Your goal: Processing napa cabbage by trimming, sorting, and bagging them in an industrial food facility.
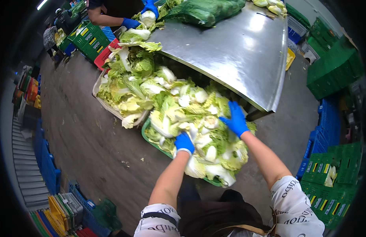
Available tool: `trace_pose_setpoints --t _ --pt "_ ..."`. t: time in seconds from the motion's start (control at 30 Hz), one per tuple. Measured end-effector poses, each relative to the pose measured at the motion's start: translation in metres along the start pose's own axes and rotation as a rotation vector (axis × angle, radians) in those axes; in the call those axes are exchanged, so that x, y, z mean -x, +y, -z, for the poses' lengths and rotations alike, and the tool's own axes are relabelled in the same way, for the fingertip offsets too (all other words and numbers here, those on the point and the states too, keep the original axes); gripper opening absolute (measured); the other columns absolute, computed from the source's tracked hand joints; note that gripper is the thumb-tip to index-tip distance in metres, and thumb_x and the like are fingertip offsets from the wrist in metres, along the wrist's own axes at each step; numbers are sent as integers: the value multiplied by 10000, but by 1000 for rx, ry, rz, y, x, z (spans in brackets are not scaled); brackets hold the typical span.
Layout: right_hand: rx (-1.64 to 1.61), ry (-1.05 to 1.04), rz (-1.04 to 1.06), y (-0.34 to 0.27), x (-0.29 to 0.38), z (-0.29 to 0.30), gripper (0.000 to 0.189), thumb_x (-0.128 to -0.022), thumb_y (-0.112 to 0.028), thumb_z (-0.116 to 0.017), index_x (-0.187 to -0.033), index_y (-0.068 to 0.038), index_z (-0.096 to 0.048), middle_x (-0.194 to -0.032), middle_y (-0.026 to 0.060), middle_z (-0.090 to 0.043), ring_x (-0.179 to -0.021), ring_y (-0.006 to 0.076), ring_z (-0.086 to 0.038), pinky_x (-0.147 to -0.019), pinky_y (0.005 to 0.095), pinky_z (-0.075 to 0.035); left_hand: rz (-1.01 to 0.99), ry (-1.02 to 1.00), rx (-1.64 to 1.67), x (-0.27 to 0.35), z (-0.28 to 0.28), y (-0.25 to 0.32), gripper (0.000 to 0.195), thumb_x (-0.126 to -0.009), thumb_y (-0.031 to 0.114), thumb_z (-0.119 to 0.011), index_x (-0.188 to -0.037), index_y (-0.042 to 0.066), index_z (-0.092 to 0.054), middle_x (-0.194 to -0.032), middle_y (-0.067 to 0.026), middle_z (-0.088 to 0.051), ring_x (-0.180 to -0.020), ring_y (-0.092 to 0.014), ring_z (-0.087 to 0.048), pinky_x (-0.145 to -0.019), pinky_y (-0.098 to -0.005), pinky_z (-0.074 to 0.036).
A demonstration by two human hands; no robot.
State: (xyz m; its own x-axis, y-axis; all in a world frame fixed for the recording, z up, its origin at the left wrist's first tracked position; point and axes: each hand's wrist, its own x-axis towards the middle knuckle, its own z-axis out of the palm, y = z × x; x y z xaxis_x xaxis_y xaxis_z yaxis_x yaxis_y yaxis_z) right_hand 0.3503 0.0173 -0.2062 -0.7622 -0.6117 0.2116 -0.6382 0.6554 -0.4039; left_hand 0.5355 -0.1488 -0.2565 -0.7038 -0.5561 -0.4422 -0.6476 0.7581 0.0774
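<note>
Trimmed Chinese cabbage leaves point(200, 133) are heaped high in a green plastic crate point(148, 139), whose rim shows at the left and bottom. My left hand point(184, 142), in a blue glove, is against the leaves near the crate's left side; its fingers are partly hidden among them, so a hold cannot be told. Over the right side of the heap, my right hand point(237, 120), also blue-gloved, lies on the leaves with its fingers extended and thumb apart. A pale crate point(101, 99) beyond, also piled with leaves, adjoins the green one.
A steel table point(224, 56) borders the heap, with its corner near my right hand. On it lie a green net sack point(206, 11) and a knife point(266, 15). A co-worker's gloved hands point(150, 9) hold a cabbage at the far end. Stacked green crates point(334, 177) stand at right.
</note>
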Motion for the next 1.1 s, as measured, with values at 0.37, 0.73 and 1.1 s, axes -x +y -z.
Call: trace_pose_setpoints --t 0.37,0.73,1.1 --pt "-196 -240 -515 -68 -93 -106 618 -690 -509 -614 -1079 -34 -543 -1058 196 -556 -975 356 -523 -829 403 -420 -275 134 400 4 98 -77 621 -567 353 -756 -1033 49 -478 -944 -148 -504 -886 -328 -499 -734 -428 -409" --pt "42 -504 -220 -118 -69 -148 364 -484 -237 -743 -781 -95 -587 -850 110 -537 -816 290 -518 -673 401 -436 -197 -164 507 -115 -9 -80 240 -769 181 -528 -991 94 -550 -977 -149 -578 -851 -329 -571 -758 -410 -462" --pt "-81 -495 -329 -74 -64 -222 519 -432 -301 -750 -894 -86 -649 -878 127 -555 -817 283 -521 -708 376 -442 218 -399 799 -165 -6 -54 297 -842 265 -469 -1001 45 -590 -922 -171 -622 -819 -313 -596 -715 -386 -459"
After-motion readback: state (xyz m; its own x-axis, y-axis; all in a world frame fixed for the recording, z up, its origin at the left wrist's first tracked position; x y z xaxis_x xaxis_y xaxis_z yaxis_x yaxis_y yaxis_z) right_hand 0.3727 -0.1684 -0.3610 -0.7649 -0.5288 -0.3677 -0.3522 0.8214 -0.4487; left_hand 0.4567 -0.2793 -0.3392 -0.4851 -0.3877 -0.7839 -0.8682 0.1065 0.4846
